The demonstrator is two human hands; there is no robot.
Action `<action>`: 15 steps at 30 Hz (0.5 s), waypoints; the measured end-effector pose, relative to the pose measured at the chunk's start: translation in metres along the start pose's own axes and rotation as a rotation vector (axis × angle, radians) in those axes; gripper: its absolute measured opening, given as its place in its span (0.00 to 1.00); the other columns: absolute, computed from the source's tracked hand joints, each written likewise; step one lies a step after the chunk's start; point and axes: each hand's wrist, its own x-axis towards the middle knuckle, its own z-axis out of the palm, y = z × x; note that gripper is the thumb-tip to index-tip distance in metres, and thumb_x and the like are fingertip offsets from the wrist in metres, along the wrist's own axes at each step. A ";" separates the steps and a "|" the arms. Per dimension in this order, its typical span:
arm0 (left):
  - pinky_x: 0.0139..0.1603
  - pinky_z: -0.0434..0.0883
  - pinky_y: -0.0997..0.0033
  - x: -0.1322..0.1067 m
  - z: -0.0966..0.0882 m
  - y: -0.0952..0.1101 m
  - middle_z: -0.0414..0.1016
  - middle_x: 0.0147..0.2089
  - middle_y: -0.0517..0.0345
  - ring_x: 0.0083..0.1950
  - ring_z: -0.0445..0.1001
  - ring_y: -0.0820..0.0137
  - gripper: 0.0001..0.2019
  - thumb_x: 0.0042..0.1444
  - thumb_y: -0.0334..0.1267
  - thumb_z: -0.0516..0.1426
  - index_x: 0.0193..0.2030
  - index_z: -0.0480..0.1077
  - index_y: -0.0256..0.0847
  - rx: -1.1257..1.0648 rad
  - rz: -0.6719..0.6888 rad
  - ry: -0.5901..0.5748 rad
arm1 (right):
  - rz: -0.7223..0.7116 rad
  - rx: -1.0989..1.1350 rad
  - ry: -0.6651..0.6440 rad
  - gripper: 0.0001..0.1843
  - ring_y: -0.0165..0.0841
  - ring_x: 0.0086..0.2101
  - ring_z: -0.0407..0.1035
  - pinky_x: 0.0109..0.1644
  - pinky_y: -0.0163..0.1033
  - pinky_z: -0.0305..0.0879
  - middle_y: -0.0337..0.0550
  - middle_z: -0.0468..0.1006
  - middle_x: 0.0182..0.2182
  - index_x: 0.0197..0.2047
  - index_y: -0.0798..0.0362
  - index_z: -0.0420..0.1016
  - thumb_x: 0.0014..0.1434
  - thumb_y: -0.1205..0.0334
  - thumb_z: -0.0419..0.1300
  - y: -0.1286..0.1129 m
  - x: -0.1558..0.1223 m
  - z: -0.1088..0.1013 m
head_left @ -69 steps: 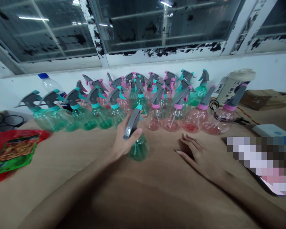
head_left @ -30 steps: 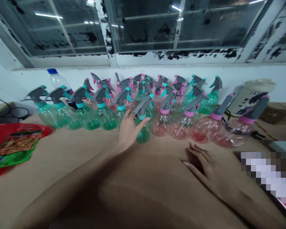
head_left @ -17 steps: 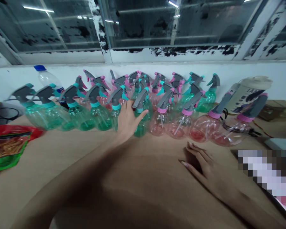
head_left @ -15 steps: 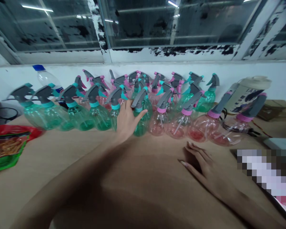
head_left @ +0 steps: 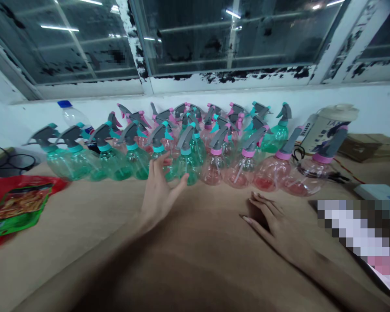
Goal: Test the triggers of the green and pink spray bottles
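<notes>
Several clear spray bottles with grey trigger heads stand in rows along the wall. In the front row, green spray bottles (head_left: 121, 167) with teal collars are on the left and pink spray bottles (head_left: 268, 173) with pink collars on the right. My left hand (head_left: 160, 186) is just before the middle of that row, fingers apart and holding nothing. Nearest to it is a green spray bottle (head_left: 187, 167); the fingers partly cover the one to its left. My right hand (head_left: 269, 216) rests on the wooden table (head_left: 208, 242) in front of the pink bottles, fingers stretched out, nothing in it.
At the left lie a red and green snack packet (head_left: 22, 208) and a dark cable (head_left: 9, 160). A blue-capped plastic bottle (head_left: 73, 116) stands behind the green row. To the right are a white printed container (head_left: 328, 130), a cardboard box (head_left: 370, 145) and a white box (head_left: 377, 191).
My left hand has drawn back from the green spray bottle in the middle of the front row, towards me and slightly left. My right hand stays on the table. The view has shifted slightly.
</notes>
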 end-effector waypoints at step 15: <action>0.62 0.52 0.46 0.032 0.066 0.067 0.46 0.66 0.41 0.68 0.44 0.50 0.28 0.59 0.55 0.47 0.63 0.54 0.45 0.021 -0.071 -0.471 | 0.010 0.006 0.025 0.29 0.44 0.54 0.61 0.57 0.52 0.59 0.57 0.69 0.53 0.53 0.61 0.65 0.59 0.46 0.50 -0.002 0.004 0.001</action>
